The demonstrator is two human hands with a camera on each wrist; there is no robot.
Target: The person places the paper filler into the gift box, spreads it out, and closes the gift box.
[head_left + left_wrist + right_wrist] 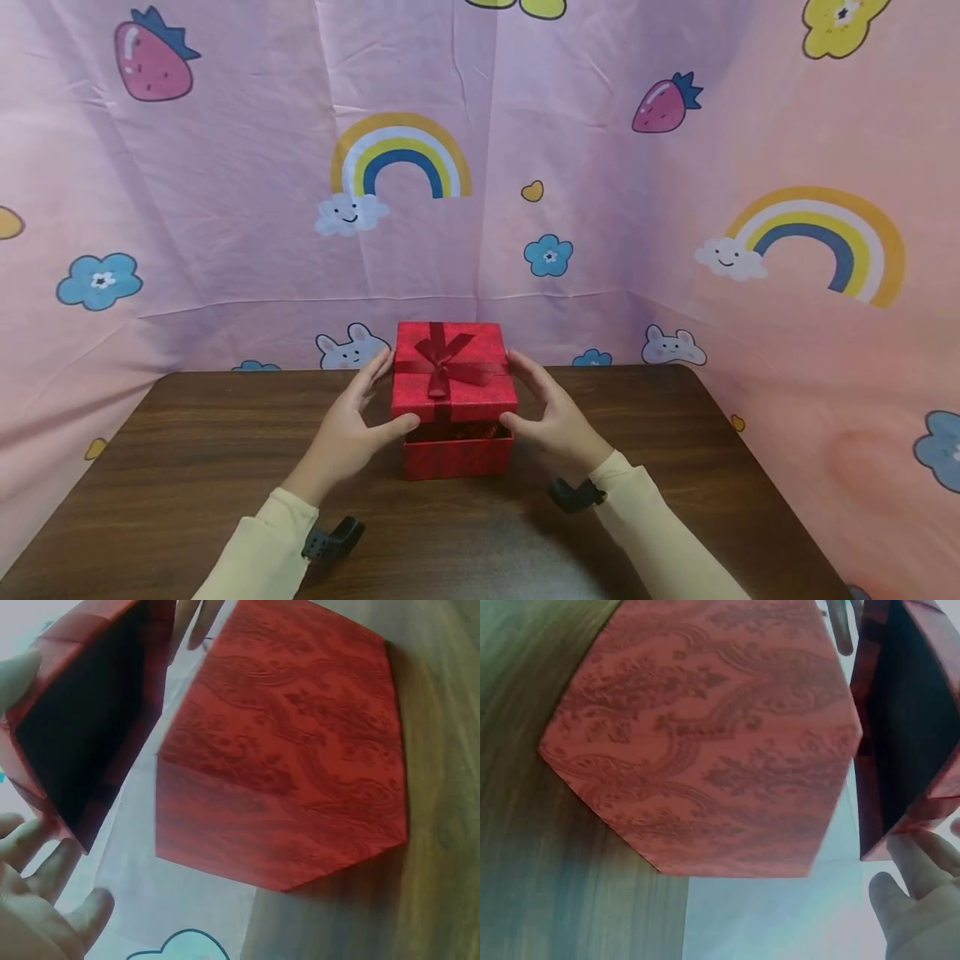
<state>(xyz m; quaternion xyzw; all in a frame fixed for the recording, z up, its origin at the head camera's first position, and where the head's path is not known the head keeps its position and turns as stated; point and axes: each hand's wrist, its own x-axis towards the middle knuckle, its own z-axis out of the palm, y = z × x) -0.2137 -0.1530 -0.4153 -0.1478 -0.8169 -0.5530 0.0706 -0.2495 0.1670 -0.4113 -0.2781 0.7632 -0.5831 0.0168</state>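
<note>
A red gift box lid (483, 396) with a dark red ribbon bow (442, 367) on top is raised just above its box base (457, 460). My left hand (345, 429) grips the lid's left side, thumb at the near corner and fingers further back. On the opposite side, my right hand (558, 421) holds the lid in much the same way. Both wrist views show the lid's dark inside (90, 712) and a gap between it and the patterned base (705, 750). The base stands upright on the table; its inside is mostly hidden by the lid.
The brown wooden table (225, 467) extends around the box. Behind it and at both sides hangs a pink and purple cloth (247, 208) printed with rainbows, strawberries and flowers. A dark band (330, 540) is on my left wrist, and another (576, 495) on my right.
</note>
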